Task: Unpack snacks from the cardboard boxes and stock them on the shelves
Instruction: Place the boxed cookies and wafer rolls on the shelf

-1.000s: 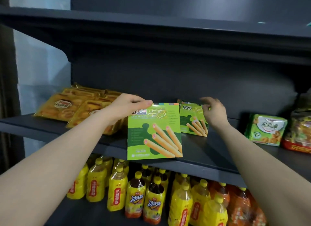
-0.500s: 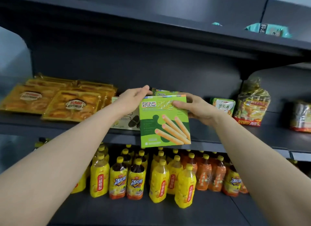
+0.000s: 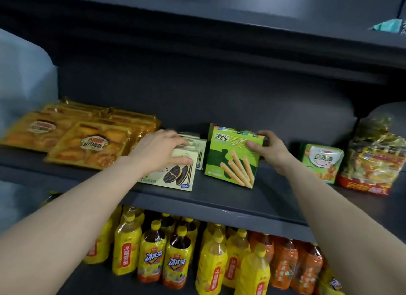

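On the middle shelf (image 3: pixel 219 198), my right hand (image 3: pixel 271 148) grips the upright green egg-roll box (image 3: pixel 232 156); my left hand (image 3: pixel 158 149) clasps the cream cookie box (image 3: pixel 175 174) beside it, pastry packs (image 3: pixel 87 145) further left.

Upper half of cream biscuit box (image 3: pixel 175 174) hidden under left hand (image 3: pixel 158 151). Boxes behind green egg-roll box (image 3: pixel 232 154): only top edges show. Right of egg-roll box, teal packet (image 3: pixel 388 25) on top shelf cut by frame edge. Below it, bottles (image 3: pixel 252 261) cut by bottom edge, labels blurred.
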{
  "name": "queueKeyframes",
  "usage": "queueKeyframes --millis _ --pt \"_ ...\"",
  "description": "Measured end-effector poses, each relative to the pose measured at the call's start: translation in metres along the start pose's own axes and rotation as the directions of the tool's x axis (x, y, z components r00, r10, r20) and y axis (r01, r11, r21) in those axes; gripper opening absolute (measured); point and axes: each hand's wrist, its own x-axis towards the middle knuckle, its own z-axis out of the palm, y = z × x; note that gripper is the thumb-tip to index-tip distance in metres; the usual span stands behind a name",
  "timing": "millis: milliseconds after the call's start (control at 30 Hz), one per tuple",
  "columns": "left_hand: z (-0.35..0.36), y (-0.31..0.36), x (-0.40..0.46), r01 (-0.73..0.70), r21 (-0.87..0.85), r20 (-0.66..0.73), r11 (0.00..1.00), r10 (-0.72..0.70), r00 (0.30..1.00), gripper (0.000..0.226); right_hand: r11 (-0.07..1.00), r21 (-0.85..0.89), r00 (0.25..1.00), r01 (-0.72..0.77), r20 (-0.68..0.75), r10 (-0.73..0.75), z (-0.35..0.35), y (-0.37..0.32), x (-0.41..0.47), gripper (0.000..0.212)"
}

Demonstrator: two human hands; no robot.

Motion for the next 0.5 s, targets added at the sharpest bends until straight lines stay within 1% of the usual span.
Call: queueKeyframes --millis 67,133,200,233,333,400,433,500 --pt "0.001 -0.001 0.000 -0.014 0.056 0.010 0.998 0.013 1.000 0.099 0.996 -0.071 0.998 0.060 0.029 -0.058 0.010 0.010 0.016 0.042" --pt "0.001 0.000 -0.001 -0.014 0.076 0.016 0.997 0.013 1.000 0.099 0.951 -0.286 0.993 0.114 0.038 -0.108 0.014 0.014 0.030 0.044" --pt "0.002 0.001 -0.001 -0.008 0.076 0.015 0.997 0.007 1.000 0.098 0.850 -0.506 0.987 0.145 0.008 -0.163 0.019 0.016 0.039 0.049" --pt "0.002 0.001 -0.001 -0.005 0.073 0.012 0.997 0.004 1.000 0.098 0.804 -0.574 0.980 0.158 -0.011 -0.200 0.024 0.016 0.040 0.049" --pt "0.002 0.002 -0.002 -0.002 0.068 0.001 0.998 0.002 1.000 0.097 0.659 -0.734 0.955 0.165 -0.049 -0.293 0.040 0.014 0.034 0.049" --pt "0.003 0.001 -0.001 -0.002 0.068 -0.004 0.998 0.002 1.000 0.095 0.518 -0.841 0.930 0.157 -0.051 -0.365 0.047 0.013 0.026 0.048" --pt "0.003 0.002 -0.001 -0.001 0.069 -0.004 0.998 0.001 1.000 0.093 0.459 -0.875 0.916 0.155 -0.047 -0.397 0.049 0.011 0.022 0.048" --pt "0.003 0.002 0.000 0.004 0.068 0.002 0.998 -0.004 1.000 0.093 0.385 -0.907 0.898 0.170 -0.019 -0.440 0.051 0.005 0.014 0.049"
